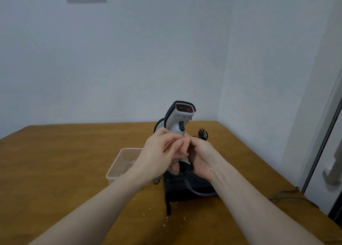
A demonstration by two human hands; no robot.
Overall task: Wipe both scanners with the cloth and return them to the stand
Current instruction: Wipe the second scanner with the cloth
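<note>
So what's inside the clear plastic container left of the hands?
The clear container looks empty: its bare bottom shows through the walls. The left hand covers its right corner, so that part cannot be checked.

One head-worn wide-angle view looks forward and down, close over the worktop, facing the wall corner behind it.
</note>
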